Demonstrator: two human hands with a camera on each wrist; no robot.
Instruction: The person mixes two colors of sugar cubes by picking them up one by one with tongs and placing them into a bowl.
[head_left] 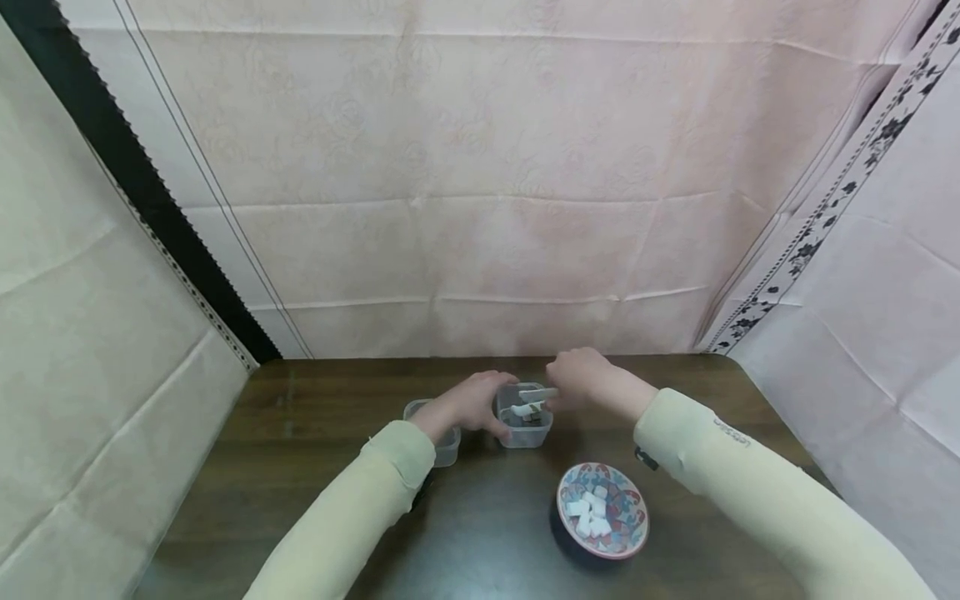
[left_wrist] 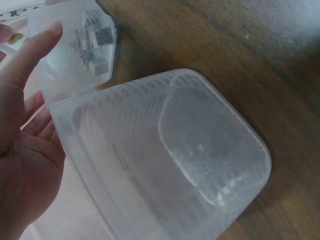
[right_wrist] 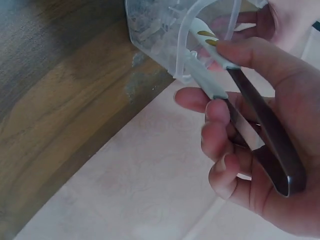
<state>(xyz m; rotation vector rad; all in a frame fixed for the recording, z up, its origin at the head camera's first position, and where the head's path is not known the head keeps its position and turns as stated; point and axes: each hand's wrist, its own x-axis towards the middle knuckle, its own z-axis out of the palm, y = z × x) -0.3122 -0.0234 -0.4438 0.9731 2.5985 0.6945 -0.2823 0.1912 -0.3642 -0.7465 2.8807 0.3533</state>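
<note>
My right hand (head_left: 585, 379) holds a pair of tongs (right_wrist: 260, 110) with a dark metal bow and white tips bearing gold marks. The tips reach into a small clear plastic container (head_left: 525, 439). Small greyish, cube-like pieces (left_wrist: 101, 37) show through its wall in the left wrist view; whether the tips pinch one is unclear. My left hand (head_left: 474, 402) grips this container from the left, thumb on the near side and fingers toward the back. A second clear container (left_wrist: 210, 140), with nothing visible inside, stands under my left wrist.
A patterned round bowl (head_left: 633, 512) with several white cubes (head_left: 590, 512) sits nearer on the right. The dark wooden table (head_left: 322, 442) ends at a pale cloth backdrop (head_left: 487, 167), with cloth walls on both sides.
</note>
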